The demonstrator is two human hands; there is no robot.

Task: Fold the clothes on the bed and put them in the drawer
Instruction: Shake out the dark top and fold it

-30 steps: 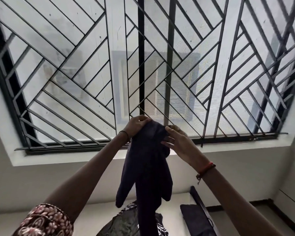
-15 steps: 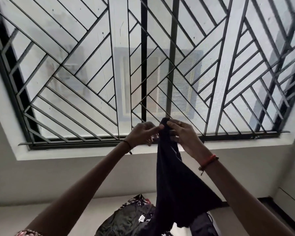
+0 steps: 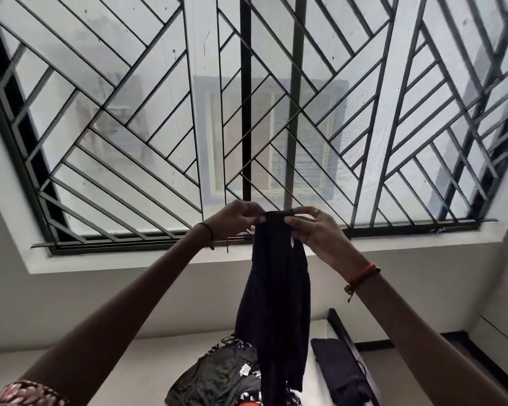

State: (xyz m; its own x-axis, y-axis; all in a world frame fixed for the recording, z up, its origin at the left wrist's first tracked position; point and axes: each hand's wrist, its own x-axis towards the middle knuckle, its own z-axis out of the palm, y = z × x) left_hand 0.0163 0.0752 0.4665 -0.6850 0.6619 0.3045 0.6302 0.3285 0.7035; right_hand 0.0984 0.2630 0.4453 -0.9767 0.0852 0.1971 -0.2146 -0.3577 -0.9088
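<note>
big window (image 3: 364, 118) fills most of the view, with a black metal grille (image 3: 159, 127) of thin bars in diagonal and chevron shapes over hazy glass. whatever is outside is just a blurry pale block, can't make it out. plain smooth white wall (image 3: 129, 294) below the ledge.

both arms are stretched up in front of the window. left hand (image 3: 235, 219) pinches one end of the top edge of a dark shirt (image 3: 276, 288), and right hand (image 3: 317, 232) grips the other end, thumb in front, fingers curled behind. the two hands are close together, so the cloth hangs in a narrow, soft bunch. it's matte, navy or black, and i honestly can't say what kind of top it is. its bottom end drops out of frame.

below it, on the pale bed (image 3: 100, 356), sits a crumpled pile of clothes (image 3: 217, 376), dark with some printed fabric, partly hidden behind the hanging shirt. just to the right lies a flat dark folded piece (image 3: 338, 367) beside a dark bed edge (image 3: 343, 332).

red bracelet (image 3: 361, 275) on the right wrist, thin band (image 3: 208, 232) on the left, and a patterned sleeve (image 3: 24, 394) is cut off at the corner.
</note>
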